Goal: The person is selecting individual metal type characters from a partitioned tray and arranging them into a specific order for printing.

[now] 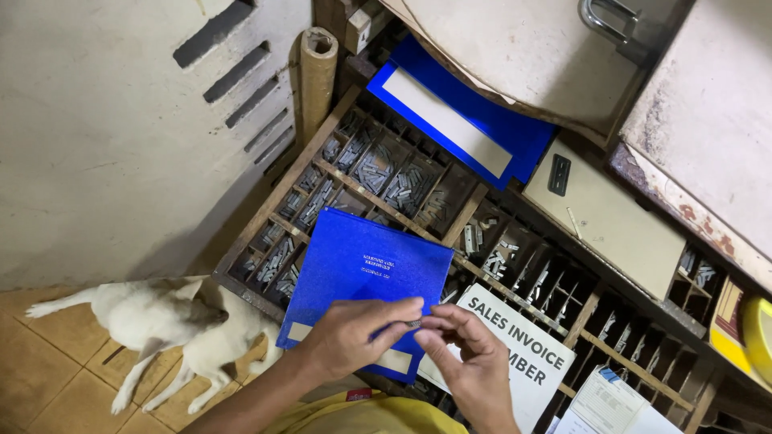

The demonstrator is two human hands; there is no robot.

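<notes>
Lying at far left on the tiled floor, a white dog sleeps below the work area, clear of the hands. Next right, a blue booklet rests tilted on a wooden type case whose compartments hold small grey metal type pieces. Left hand is over the booklet's lower edge, fingers narrowed to a pinch. Right hand meets it, fingertips also pinched. Between both sits a small metal sort, gripped from both sides, just above the booklet; cannot tell which hand bears it more.

Judged handling: the sort looks tiny, rigid, dense for its size, smooth-sided so likely slippery; a fingertip pinch on the long flat sides seems the sensible hold, easy to drop into a compartment. Face end probably dents if knocked.

Further right: a white printed sheet leans on the case, a blue folder sits above, a beige board beside it, a yellow round object at far right edge.
</notes>
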